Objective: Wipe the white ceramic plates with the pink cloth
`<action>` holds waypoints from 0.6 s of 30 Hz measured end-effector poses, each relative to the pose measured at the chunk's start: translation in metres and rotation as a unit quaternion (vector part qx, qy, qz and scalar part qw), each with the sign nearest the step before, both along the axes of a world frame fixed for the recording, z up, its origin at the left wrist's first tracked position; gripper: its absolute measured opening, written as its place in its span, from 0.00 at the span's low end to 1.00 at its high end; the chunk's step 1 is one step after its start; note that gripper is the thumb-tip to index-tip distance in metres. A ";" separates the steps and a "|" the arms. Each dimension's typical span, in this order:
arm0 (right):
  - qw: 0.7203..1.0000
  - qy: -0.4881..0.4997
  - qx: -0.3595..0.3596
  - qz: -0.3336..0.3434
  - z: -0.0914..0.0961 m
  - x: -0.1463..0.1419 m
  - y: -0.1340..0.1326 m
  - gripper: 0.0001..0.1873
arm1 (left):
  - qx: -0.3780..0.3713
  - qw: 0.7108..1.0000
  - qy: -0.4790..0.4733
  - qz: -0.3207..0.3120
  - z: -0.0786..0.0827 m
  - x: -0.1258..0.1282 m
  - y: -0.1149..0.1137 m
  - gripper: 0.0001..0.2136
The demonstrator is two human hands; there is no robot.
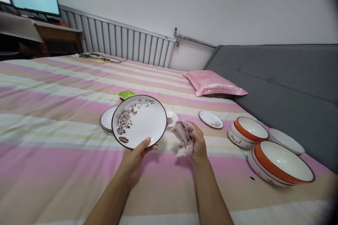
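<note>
The floral plate (144,121) at centre looks like smooth, glossy ceramic, as does the large orange-banded bowl (286,161) at lower right; the crumpled cloth (182,137) right of centre is matt fabric. Across the frame, the striped bedsheet (66,182) is matt, wrinkled cloth, the pink pillow (213,82) right of centre has a satin sheen, and the upper-left desk (55,34) looks wooden.

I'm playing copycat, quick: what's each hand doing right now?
Left hand: holding a flowered plate by its edge.
Right hand: closed around a crumpled cloth.
</note>
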State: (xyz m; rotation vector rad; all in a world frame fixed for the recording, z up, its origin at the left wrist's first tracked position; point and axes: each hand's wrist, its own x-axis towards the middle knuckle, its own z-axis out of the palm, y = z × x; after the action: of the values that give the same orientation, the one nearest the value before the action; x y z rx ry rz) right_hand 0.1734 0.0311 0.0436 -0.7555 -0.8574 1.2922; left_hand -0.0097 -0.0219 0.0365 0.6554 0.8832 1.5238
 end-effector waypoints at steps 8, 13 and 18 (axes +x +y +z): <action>0.931 -0.224 -0.024 0.287 -0.003 -0.028 -0.014 0.26 | -0.015 1.000 -0.004 -0.011 0.001 0.005 -0.004 0.26; 0.938 -0.234 -0.018 0.255 -0.007 -0.038 -0.014 0.21 | -0.047 0.999 -0.005 0.016 0.012 0.016 -0.007 0.28; 0.962 -0.125 0.000 0.243 -0.005 -0.046 -0.014 0.14 | -0.036 0.999 0.030 0.017 0.016 0.016 -0.005 0.28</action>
State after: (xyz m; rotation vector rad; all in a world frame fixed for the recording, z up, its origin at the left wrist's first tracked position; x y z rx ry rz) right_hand 0.1269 0.0173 0.0386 -0.7441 -1.3049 1.6481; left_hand 0.0064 -0.0267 0.0529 0.6381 0.9946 1.5025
